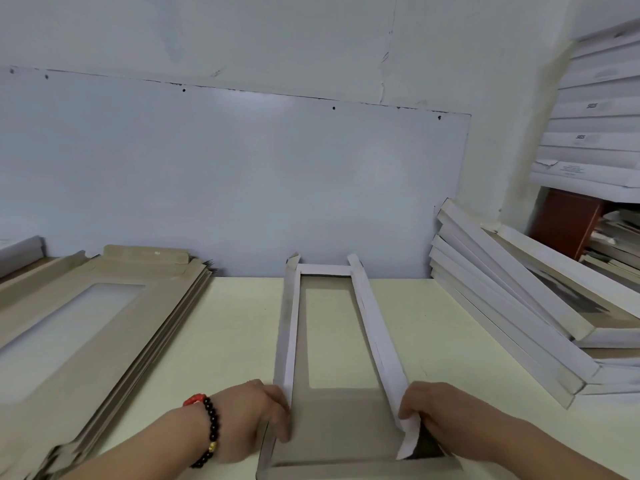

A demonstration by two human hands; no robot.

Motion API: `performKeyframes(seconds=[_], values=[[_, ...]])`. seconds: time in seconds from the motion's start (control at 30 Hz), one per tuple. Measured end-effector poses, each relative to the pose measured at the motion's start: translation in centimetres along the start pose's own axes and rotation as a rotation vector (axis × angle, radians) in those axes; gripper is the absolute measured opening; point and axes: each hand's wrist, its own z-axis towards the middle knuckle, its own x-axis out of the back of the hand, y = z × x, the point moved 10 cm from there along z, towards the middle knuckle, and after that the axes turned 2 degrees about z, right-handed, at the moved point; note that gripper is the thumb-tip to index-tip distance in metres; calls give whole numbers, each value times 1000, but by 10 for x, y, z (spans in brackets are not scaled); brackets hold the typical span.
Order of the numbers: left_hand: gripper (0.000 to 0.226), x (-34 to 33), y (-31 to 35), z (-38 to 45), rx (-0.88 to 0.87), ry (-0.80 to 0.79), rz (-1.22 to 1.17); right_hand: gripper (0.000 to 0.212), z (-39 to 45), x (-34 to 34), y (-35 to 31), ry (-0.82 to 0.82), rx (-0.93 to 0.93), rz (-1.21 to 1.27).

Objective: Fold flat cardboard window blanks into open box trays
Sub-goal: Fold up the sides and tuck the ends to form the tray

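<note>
In the head view, a cardboard window blank [332, 358] is seen lying lengthwise on the pale bench [235, 323], running away from the person to the grey wall panel [242, 174] at the back. Its two long side flaps are raised, white faces turned outward, while its grey inner face and clear window lie flat between them. A short flap at the far end is also stood up.

The left hand [256, 417] is laid against the near end of the left side flap, with its fingers curled round the flap's edge. A bracelet [207, 431] of dark beads with a red and a gold bead is worn on that wrist. The right hand [429, 410] is closed on the near end of the right side flap, whose white corner is pinched beneath the fingers.

To the left, a stack of flat blanks [104, 313] is piled on the bench, grey side up, with a window visible in the top sheet. To the right, folded trays [512, 306] are leaned in a slanting pile near the wall. Further right, white boxes [595, 123] are stacked high, with a reddish-brown cabinet [568, 223] partly seen beneath them.
</note>
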Motion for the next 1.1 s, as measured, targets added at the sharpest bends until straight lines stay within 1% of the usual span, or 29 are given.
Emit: performKeyframes(seconds=[0.03, 0.1, 0.17, 0.2, 0.23, 0.27, 0.33, 0.4, 0.5, 0.6, 0.67, 0.7, 0.73, 0.77, 0.8, 0.83, 0.87, 0.9, 0.93, 0.97, 1.03, 1.1], values=[[45, -3, 0, 2, 3, -16, 16, 44, -2, 0, 2, -27, -9, 26], [35, -5, -1, 12, 35, -14, 59, 45, -4, -1, 2, -71, -6, 31], [37, -9, 0, 15, 72, -40, 72, 44, -7, -5, 0, -113, 16, -3], [36, -9, 0, 15, 62, -34, 62, 46, -8, -7, -3, -134, 31, -25], [32, -7, 4, 15, 13, -23, 51, 50, -8, -9, -5, -151, 45, -47], [28, -3, 8, 10, -11, -6, 4, 53, -9, -11, -7, -164, 55, -65], [27, -2, 8, 0, -5, -40, -38, 57, -12, -10, -9, -179, 61, -90], [26, 2, 6, 0, -4, -4, -70, 57, -14, -8, -9, -181, 54, -97], [23, 3, 7, 2, 3, -19, -60, 58, -13, -5, -8, -167, 33, -92], [23, -3, 2, -3, 45, -92, -62, 50, -13, -4, -7, -175, 18, -111], [24, -5, 1, 1, 44, -116, -49, 44, -14, -5, -9, -199, 27, -150], [25, -5, 1, 6, 30, -101, -27, 41, -14, -6, -9, -210, 34, -174], [31, -8, 5, 5, -4, -94, 42, 39, -15, -7, -10, -218, 38, -197], [40, -20, 8, 0, -87, -108, 111, 38, -15, -7, -10, -220, 41, -219], [47, -24, 2, -3, -41, -110, 83, 35, -15, -8, -10, -221, 44, -239], [48, -23, -2, -7, -8, -96, 52, 32, -15, -9, -10, -223, 47, -256], [43, -18, 0, -13, -22, -75, 25, 27, -15, -9, -10, -227, 50, -268], [35, -12, -3, -14, -5, -25, -59, 22, -15, -10, -10, -232, 53, -275], [26, -4, -7, -16, 62, -8, -158, 17, -15, -10, -11, -238, 56, -276], [22, -2, -5, -19, 62, -15, -186, 13, -15, -10, -12, -244, 60, -279], [21, 3, -4, -21, 71, 20, -217, 13, -16, -11, -13, -258, 63, -315], [21, 3, -2, -21, 115, 14, -261, 21, -16, -13, -13, -271, 54, -369]])
